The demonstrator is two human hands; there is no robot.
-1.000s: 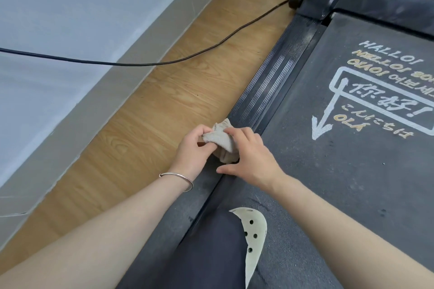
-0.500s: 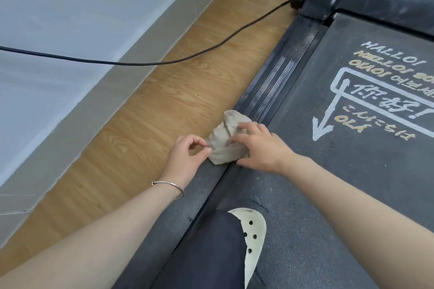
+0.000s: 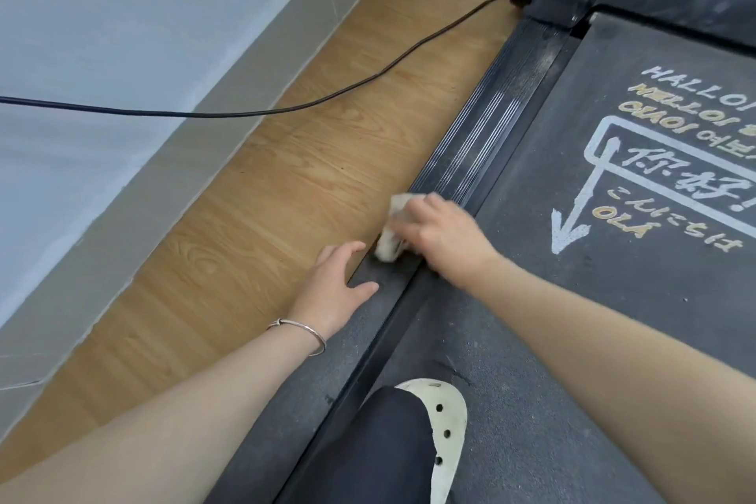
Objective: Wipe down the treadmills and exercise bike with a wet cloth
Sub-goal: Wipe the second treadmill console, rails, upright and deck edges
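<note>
1. Cloth [image 3: 389, 235]: crumpled, on the treadmill [image 3: 613, 319] left side rail [image 3: 482, 127], near its floor-side edge.
2. Right hand [image 3: 444, 235]: on top of the cloth, fingers bent over it and gripping; blurred.
3. Left hand [image 3: 333, 291]: just beside the cloth, fingers loosely spread and holding nothing, thumb on the rail, fingers over the wood floor [image 3: 253, 217].
4. Black cable [image 3: 368, 80] lies across the floor.

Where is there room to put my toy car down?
The wooden floor between skirting and side rail is bare on this side of the cable. The belt between printed words and shoe too. Crowded: the rail where the right hand holds the cloth beside the left hand.
</note>
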